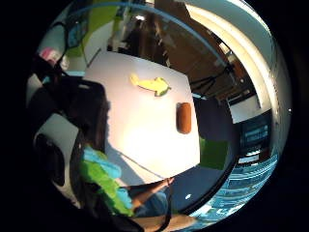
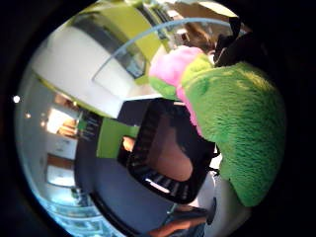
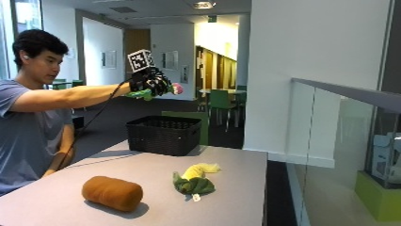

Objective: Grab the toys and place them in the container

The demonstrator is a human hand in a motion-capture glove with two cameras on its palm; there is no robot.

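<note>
In the outside view my gloved right hand (image 3: 150,81) is raised high above the black basket (image 3: 164,121) and grips a fuzzy green and pink plush toy (image 3: 143,94). The thumb side palm view shows that toy (image 2: 237,133) close to the palm, with the basket's dark rim (image 2: 143,143) below it. A brown cylinder-shaped toy (image 3: 113,193) lies on the near part of the white table (image 3: 241,162). A yellow and green plush toy (image 3: 196,180) lies to its right. Both also show in the little finger side palm view, the yellow one (image 1: 152,85) and the brown one (image 1: 184,117).
The basket stands at the table's far end. The person's bare left hand (image 3: 51,171) rests by the table's left edge. A glass railing (image 3: 338,122) runs along the right, past the table's right edge. Green chairs (image 3: 220,101) stand far behind.
</note>
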